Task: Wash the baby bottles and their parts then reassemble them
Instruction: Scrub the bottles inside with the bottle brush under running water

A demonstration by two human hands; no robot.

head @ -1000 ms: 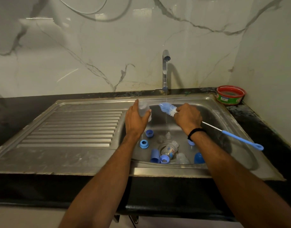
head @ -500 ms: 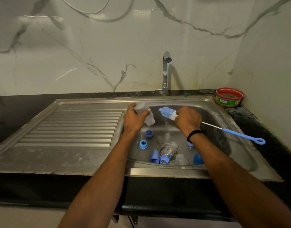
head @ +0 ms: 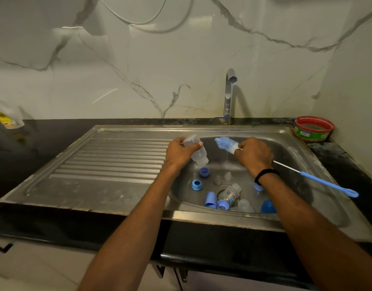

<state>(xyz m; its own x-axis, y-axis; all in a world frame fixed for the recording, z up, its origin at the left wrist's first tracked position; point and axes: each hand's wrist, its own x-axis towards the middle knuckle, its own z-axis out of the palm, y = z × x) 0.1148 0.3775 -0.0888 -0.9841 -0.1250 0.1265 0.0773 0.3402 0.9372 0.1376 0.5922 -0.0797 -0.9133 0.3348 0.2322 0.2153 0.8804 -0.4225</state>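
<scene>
Where the left hand (head: 179, 153) held the clear plastic bottle (head: 196, 153) near upright a second ago, it now grips it tipped mouth-down over the steel sink (head: 117, 164) — probably draining before scrubbing. Right of it: brush (head: 226, 144), soft blue bristles on twisted wire, gripped by the right hand (head: 253, 156) under a thin stream. Blue rings (head: 196, 184) and translucent teats (head: 228, 176) wait in the basin.

left hand (head: 179, 153): fingers curled round clear bottle (head: 198, 156), forearm extended | right hand (head: 254, 154): fingers clenched on brush (head: 226, 144) (black band (head: 264, 174) at wrist), forearm extended | hands level, apart
</scene>
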